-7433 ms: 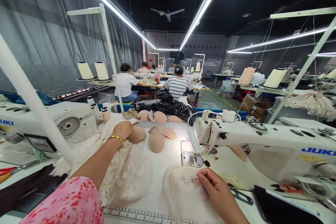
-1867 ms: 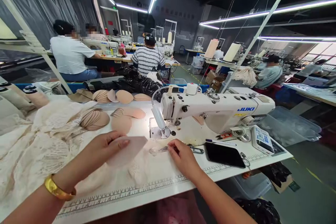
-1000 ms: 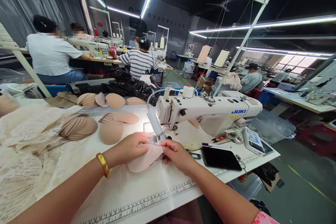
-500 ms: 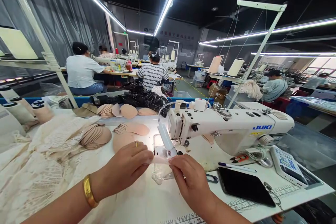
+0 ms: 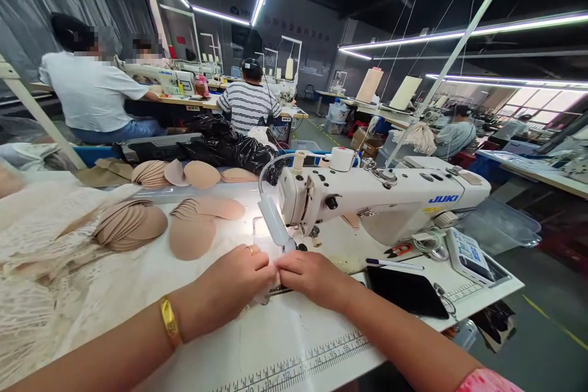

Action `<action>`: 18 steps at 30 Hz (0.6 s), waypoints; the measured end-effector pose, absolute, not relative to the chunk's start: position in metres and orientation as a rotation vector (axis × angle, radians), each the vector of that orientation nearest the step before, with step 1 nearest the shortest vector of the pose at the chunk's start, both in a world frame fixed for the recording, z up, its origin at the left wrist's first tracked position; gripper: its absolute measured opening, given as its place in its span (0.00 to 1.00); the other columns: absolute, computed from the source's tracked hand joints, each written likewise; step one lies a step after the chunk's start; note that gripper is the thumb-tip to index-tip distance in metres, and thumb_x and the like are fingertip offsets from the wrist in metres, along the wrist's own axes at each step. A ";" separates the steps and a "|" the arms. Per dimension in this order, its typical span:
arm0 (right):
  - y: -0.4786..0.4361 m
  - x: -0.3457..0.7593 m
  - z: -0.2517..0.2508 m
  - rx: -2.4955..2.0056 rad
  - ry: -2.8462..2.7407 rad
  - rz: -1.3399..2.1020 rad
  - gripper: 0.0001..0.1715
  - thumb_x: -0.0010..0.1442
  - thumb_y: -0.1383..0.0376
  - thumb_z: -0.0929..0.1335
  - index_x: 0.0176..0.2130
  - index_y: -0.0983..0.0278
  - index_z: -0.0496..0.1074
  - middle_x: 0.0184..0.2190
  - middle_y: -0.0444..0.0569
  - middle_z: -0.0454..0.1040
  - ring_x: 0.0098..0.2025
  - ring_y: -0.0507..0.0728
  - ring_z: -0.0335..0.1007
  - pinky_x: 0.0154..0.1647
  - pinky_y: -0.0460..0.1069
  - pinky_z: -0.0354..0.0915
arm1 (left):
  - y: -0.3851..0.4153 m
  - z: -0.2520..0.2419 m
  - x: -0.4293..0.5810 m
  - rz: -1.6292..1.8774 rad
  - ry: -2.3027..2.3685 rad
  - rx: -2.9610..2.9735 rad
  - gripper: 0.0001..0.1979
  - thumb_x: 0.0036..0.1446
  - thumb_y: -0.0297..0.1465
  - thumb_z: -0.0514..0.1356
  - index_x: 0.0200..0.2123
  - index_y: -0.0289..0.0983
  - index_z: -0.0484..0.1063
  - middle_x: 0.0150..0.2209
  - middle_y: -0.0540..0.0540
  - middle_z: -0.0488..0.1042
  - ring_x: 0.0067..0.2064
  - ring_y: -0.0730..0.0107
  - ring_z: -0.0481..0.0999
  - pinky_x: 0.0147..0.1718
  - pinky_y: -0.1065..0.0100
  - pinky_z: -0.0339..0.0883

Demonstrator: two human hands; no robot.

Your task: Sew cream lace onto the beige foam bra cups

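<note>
Just in front of the sewing machine's (image 5: 386,196) needle area, my left hand (image 5: 243,275) and my right hand (image 5: 307,275) meet with fingertips pinched. A thin, pale, sheer piece of fabric (image 5: 275,282) shows between them, mostly hidden by my fingers. The tilted white work lamp (image 5: 274,220) hides the needle. Left of my hands lie a round beige bra pad (image 5: 192,239) and a fanned stack of beige pads (image 5: 133,225). Cream lace fabric (image 5: 41,294) spreads over the table's left side.
More pads (image 5: 202,175) line the back edge before a black plastic bag (image 5: 243,150). On the right are a phone (image 5: 407,291), a pen (image 5: 395,264), thread snips (image 5: 399,250) and a white control box (image 5: 468,256). A printed ruler (image 5: 294,373) runs along the front edge. Several people work beyond.
My hands have come together, closing the gap where the pale fabric was stretched. My right forearm reaches further across the table. The head view has shifted, moving the scene left.
</note>
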State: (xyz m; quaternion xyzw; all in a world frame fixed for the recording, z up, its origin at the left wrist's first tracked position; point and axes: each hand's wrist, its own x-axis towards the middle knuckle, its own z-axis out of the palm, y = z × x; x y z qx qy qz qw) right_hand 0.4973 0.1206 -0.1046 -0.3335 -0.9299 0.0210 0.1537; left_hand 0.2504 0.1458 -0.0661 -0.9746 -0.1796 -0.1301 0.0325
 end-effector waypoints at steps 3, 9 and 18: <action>0.124 0.504 -0.107 -0.979 -2.624 -0.062 0.15 0.73 0.75 0.64 0.47 0.59 0.76 0.52 0.47 0.79 0.50 0.57 0.71 0.42 0.48 0.63 | 0.160 -0.074 0.257 -0.341 -0.549 -2.986 0.12 0.55 0.15 0.58 0.29 0.39 0.66 0.30 0.49 0.68 0.27 0.65 0.60 0.26 0.63 0.48; 0.121 0.517 -0.109 -1.040 -2.574 -0.178 0.16 0.68 0.77 0.64 0.47 0.60 0.75 0.40 0.46 0.76 0.39 0.56 0.66 0.33 0.49 0.55 | 0.161 -0.088 0.263 -0.496 -0.582 -3.045 0.14 0.64 0.18 0.55 0.28 0.39 0.66 0.34 0.46 0.71 0.33 0.63 0.67 0.33 0.62 0.61; 0.121 0.518 -0.107 -1.045 -2.535 -0.051 0.19 0.67 0.75 0.65 0.52 0.60 0.76 0.39 0.47 0.73 0.34 0.55 0.62 0.30 0.48 0.52 | 0.162 -0.095 0.260 -0.493 -0.682 -3.154 0.18 0.55 0.11 0.50 0.37 0.38 0.70 0.40 0.44 0.74 0.39 0.59 0.71 0.38 0.62 0.65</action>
